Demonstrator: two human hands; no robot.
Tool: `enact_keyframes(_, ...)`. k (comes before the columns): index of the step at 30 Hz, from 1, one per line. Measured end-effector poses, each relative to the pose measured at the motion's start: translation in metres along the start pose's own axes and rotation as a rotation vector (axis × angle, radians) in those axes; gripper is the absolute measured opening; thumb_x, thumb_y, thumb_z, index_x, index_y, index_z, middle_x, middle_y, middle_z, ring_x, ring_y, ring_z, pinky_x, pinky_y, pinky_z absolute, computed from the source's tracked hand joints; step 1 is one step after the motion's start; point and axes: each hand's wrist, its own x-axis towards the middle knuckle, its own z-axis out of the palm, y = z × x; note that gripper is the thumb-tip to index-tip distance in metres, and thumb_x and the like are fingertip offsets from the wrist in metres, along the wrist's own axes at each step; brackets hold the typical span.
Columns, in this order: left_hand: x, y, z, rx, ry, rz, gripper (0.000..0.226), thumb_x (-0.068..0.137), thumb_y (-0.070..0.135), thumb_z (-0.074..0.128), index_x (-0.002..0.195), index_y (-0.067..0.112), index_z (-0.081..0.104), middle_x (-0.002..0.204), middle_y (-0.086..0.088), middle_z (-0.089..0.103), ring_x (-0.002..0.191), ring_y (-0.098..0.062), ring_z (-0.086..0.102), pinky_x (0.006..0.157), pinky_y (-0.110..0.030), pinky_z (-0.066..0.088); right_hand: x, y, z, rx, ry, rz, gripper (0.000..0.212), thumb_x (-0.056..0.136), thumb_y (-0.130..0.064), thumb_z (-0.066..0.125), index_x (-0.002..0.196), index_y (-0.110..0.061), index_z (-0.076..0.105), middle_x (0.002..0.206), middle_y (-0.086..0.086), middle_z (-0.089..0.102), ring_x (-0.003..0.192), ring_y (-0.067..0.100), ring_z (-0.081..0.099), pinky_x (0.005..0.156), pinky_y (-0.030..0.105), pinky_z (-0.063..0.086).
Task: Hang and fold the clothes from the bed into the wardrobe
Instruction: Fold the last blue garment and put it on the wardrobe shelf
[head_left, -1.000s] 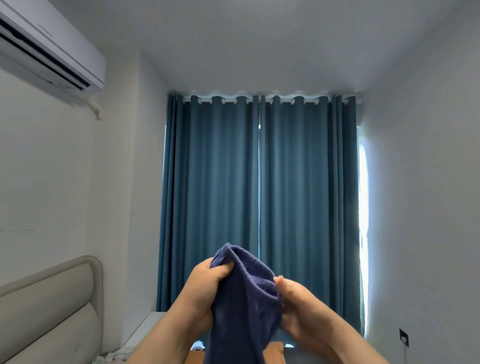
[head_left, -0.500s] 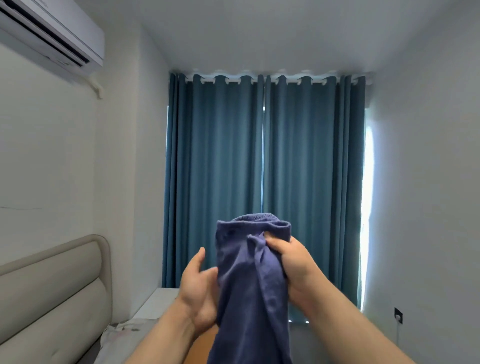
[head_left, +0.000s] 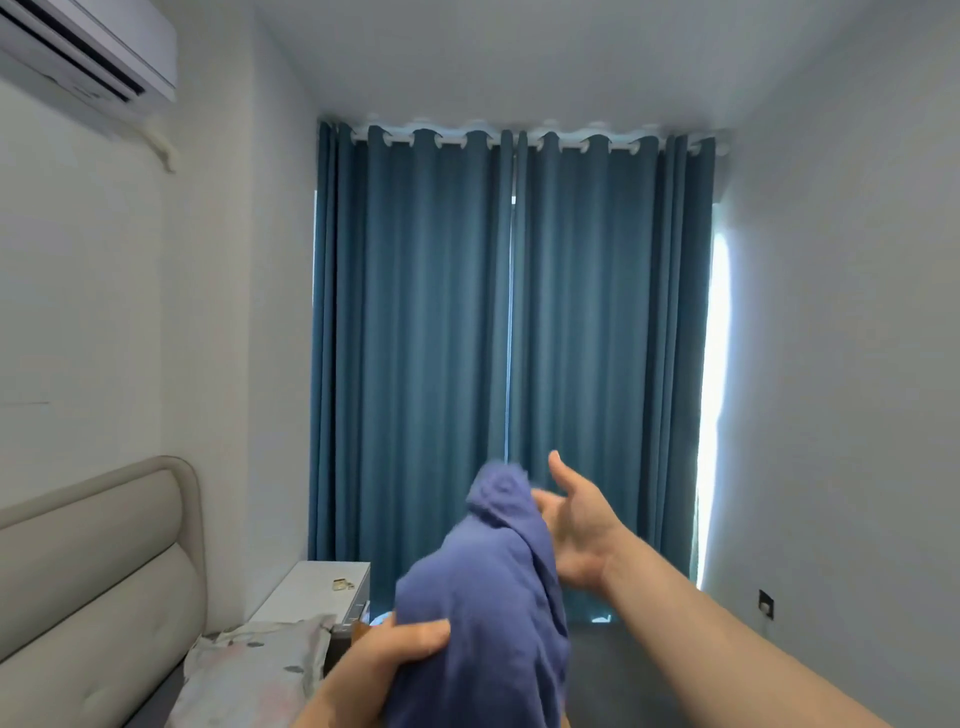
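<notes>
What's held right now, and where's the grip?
Left hand grips the blue garment low on its left edge; right hand is open beside its top, gripping nothing.

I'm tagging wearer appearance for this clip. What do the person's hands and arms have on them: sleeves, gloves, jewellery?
Nothing visible. The left hand and right hand are ungloved, with no rings or watch in view, and both forearms are bare to the frame's edge, so no sleeve shows.

Your garment (head_left: 483, 613), lower centre, is plain indigo; the curtains (head_left: 441, 338) are teal. Lower left you see a beige headboard (head_left: 93, 561) and a pale pillow (head_left: 249, 670) printed with grey leaves.
</notes>
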Motion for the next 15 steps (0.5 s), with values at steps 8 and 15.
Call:
enact_keyframes(8,0.032,0.013,0.001,-0.039,0.078,-0.112,0.051,0.051,-0.002,0.071,0.100,-0.015,0.065,0.089,-0.030,0.068,0.072,-0.039,0.068,0.056,-0.038,0.056,-0.023,0.071,-0.021,0.029,-0.044,0.173,0.083,0.086,-0.065,0.049,0.133,0.003,0.053,0.135,0.028,0.052,0.126,0.043,0.051,0.113,0.050,0.032)
enact_keyframes(15,0.046,0.028,0.006,0.051,0.104,-0.259,0.029,0.081,0.011,0.057,0.089,-0.012,0.073,0.099,-0.031,0.068,0.078,-0.037,0.070,0.080,-0.041,0.047,-0.032,0.057,-0.018,-0.371,-0.040,-0.093,0.037,0.084,-0.007,0.063,0.121,-0.007,0.061,0.113,0.013,0.071,0.107,0.027,0.067,0.100,0.042,0.048)
